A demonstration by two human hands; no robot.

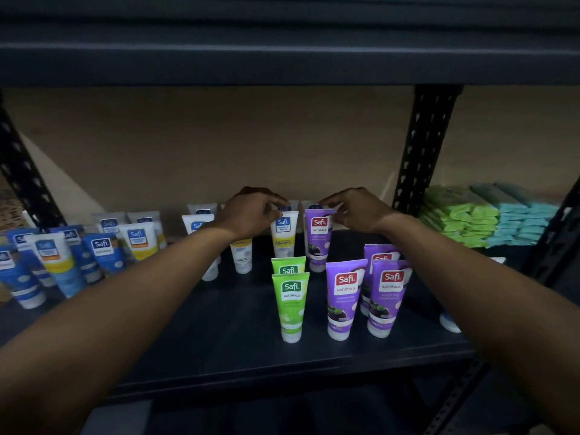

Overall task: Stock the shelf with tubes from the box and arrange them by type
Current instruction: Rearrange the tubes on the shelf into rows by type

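Several blue and white tubes (100, 252) crowd the left end of the shelf (219, 340), all standing on their caps. Moving in, the left hand (251, 211) reaches to the back row, fingers curled and closed to a narrow pinch on the flat top seam of the white tube with the yellow band (284, 237). Just beside it stands the purple tube (318, 243), and the right hand (357, 211) pinches its top edge the same way, thumb against fingertips. Both tubes are upright on the shelf, close together but not touching.

These look like light plastic squeeze tubes: soft in the body, probably slick, and easy to tip since they balance on a small cap. The crimped seam is likely the stiffest part, so that is the sensible hold; squeezing the middle would only dent it.

In front stand two green tubes (292, 302), then a purple group (345, 296). Far right, green and blue packets (470, 218) lie stacked. No box is in view.
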